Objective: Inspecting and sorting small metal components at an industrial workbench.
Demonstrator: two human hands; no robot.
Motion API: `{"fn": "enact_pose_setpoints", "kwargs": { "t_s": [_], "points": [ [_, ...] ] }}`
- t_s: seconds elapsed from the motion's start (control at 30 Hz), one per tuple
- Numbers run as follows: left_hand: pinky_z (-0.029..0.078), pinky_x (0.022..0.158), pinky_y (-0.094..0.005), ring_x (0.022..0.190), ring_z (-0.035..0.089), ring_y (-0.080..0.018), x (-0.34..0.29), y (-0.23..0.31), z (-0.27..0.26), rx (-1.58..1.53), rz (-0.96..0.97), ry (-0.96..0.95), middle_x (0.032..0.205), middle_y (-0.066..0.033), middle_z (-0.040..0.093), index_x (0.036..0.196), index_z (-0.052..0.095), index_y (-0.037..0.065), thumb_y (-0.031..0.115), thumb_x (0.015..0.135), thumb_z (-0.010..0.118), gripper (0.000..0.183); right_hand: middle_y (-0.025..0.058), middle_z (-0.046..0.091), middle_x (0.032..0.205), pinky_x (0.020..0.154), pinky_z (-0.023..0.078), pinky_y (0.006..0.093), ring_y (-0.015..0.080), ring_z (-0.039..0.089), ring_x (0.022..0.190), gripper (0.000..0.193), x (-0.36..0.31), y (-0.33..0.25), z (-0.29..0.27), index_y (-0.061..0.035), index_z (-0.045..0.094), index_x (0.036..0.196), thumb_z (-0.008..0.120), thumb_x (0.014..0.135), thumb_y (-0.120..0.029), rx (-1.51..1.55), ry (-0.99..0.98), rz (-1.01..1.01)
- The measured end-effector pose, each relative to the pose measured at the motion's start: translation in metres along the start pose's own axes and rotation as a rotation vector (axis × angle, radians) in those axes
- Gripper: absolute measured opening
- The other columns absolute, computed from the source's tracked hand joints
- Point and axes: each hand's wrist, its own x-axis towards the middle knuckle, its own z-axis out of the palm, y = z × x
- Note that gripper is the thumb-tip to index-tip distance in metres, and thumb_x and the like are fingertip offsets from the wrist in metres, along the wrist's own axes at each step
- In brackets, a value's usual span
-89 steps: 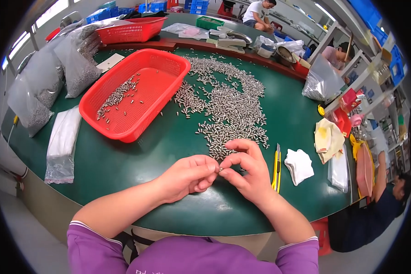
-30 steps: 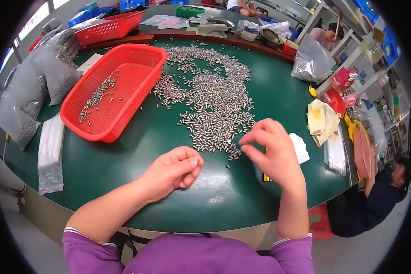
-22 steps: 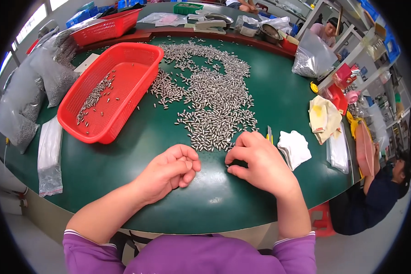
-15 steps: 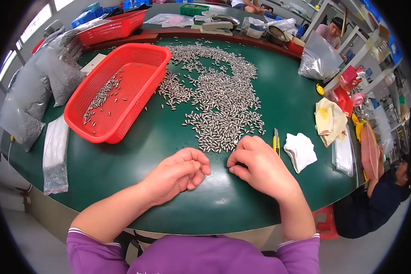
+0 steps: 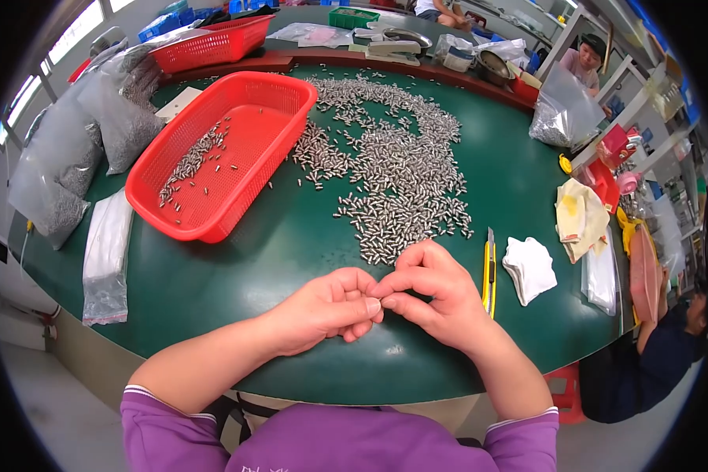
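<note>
Workroom surroundings, green worktable

Worktable (image 5: 236,303): glossy dark-green top, near edge curved. Reddish-brown ledge (image 5: 330,58) along its far edge; second green-topped table (image 5: 299,23) beyond. Windows (image 5: 77,33) past the far left corner, bright white, set in pale wall (image 5: 126,20). Pale-framed shelving rack (image 5: 565,45) off the right edge. Red plastic stool (image 5: 576,393) by the near right corner. Floor (image 5: 79,409) grey. Light: soft glare patch (image 5: 392,348) by the near edge.
</note>
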Motion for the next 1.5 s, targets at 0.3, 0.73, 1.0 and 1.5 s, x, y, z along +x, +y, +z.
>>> {"fn": "enact_pose_setpoints", "kwargs": {
  "t_s": [0.3,0.73,1.0,1.5],
  "points": [
    [0.043,0.061,-0.0228,0.069,0.054,-0.0083,0.003,0.000,-0.001,0.062,0.032,-0.003,0.091,-0.0024,0.060,0.105,0.053,0.006,0.020,0.099,0.053,0.015,0.0062,0.056,0.091,0.077,0.048,0.0356,0.0247,0.058,0.089,0.021,0.000,-0.001,-0.019,-0.0111,0.070,0.097,0.072,0.077,-0.006,-0.339,0.230,0.059],
    [0.042,0.062,-0.0244,0.070,0.053,-0.0113,0.003,-0.002,-0.007,-0.029,0.056,-0.060,0.092,-0.0063,0.060,0.104,0.053,0.006,0.021,0.103,0.041,0.019,0.0054,0.055,0.084,0.073,0.048,0.0352,0.0237,0.057,0.085,0.017,-0.009,0.000,-0.052,-0.0082,0.068,0.086,0.075,0.071,-0.004,-0.424,-0.040,0.189],
    [0.042,0.064,-0.0250,0.071,0.052,-0.0117,0.003,-0.002,-0.006,-0.037,0.057,-0.092,0.094,-0.0066,0.060,0.106,0.052,0.005,0.022,0.103,0.041,0.020,0.0052,0.055,0.084,0.075,0.048,0.0367,0.0245,0.057,0.086,0.015,-0.009,0.009,-0.037,-0.0085,0.067,0.083,0.075,0.070,-0.005,-0.430,-0.116,0.139],
    [0.043,0.064,-0.0244,0.073,0.053,-0.0106,0.004,-0.004,-0.006,-0.025,0.091,-0.105,0.095,-0.0048,0.059,0.107,0.052,0.006,0.021,0.103,0.042,0.018,0.0070,0.056,0.084,0.076,0.047,0.0378,0.0267,0.057,0.086,0.014,-0.009,0.012,-0.034,-0.0061,0.066,0.082,0.074,0.071,-0.004,-0.420,-0.119,0.153]
  ]
}}
